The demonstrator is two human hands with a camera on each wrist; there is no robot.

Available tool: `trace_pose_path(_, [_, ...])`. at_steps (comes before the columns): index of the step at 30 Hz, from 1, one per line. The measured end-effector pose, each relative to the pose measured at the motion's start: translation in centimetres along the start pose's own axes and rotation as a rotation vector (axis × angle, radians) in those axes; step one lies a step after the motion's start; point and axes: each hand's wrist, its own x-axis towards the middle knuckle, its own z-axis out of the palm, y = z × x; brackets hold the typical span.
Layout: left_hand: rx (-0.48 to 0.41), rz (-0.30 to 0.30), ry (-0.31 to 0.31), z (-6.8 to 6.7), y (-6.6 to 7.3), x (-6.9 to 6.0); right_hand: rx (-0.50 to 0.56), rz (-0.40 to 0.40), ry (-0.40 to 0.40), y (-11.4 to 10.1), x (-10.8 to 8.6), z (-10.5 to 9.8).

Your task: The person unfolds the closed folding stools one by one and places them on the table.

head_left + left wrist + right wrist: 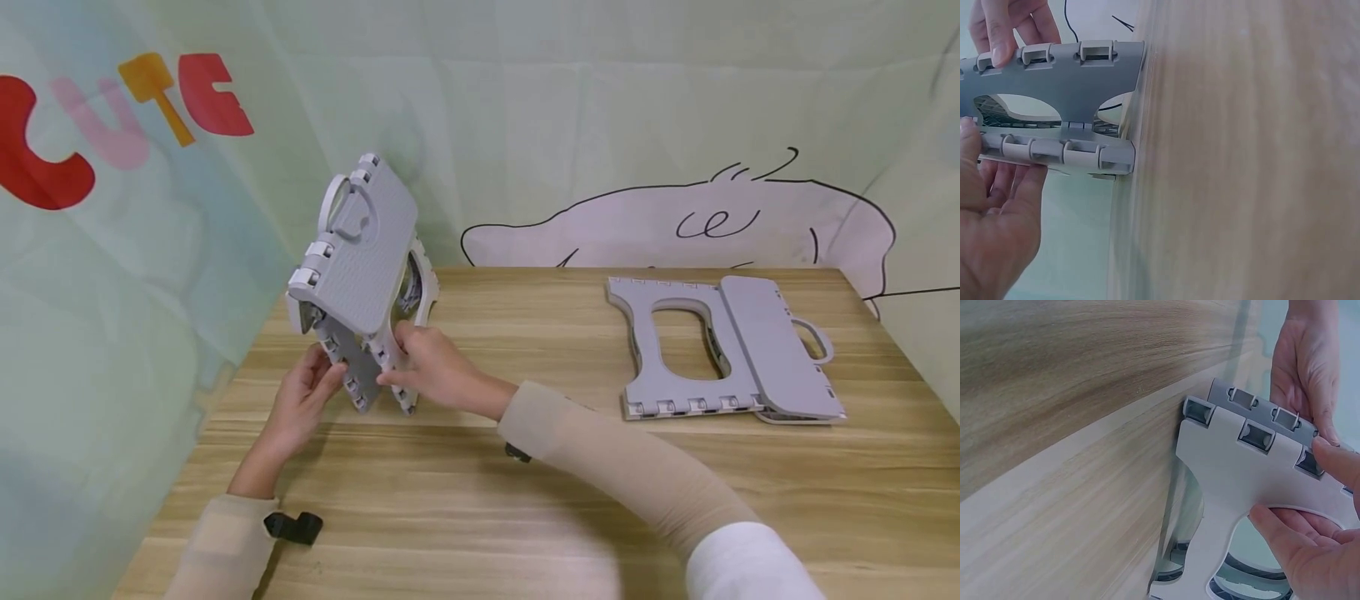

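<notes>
A grey folding step stool (367,258) stands partly unfolded and tilted at the left of the table, its top slanting and its loop handle (335,204) raised on the upper left edge. My left hand (302,398) grips the hinged edge of the left leg panel (1057,153), thumb on one side and fingers on the other. With my right hand (444,371) I hold the other leg panel (1229,462), fingers reaching into its oval cut-out and thumb on its outer edge. A gap separates the two panels at the near end. The stool's far underside is mostly hidden.
A second grey folding stool (783,350) lies flattened on the right of the wooden table (465,517), its handle pointing right. Printed cloth walls (525,108) border the table behind and at the left. Black devices (294,527) sit at both wrists.
</notes>
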Motion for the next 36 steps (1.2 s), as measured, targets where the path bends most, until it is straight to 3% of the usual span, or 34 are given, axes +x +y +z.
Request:
trace_pose_path(12, [-0.018, 0.017, 0.003, 0.2, 0.4, 0.2, 0.029, -0.024, 0.017, 0.3, -0.5, -0.6])
trace_pose_path(21, [0.025, 0.030, -0.007, 0.1, 0.5, 0.2, 0.028, -0.023, 0.000, 0.6, -0.7, -1.0])
trace_pose_path(36, [0.050, 0.004, -0.011, 0.0, 0.2, 0.0, 0.038, -0.028, -0.016, 1.1, -1.3, -1.4])
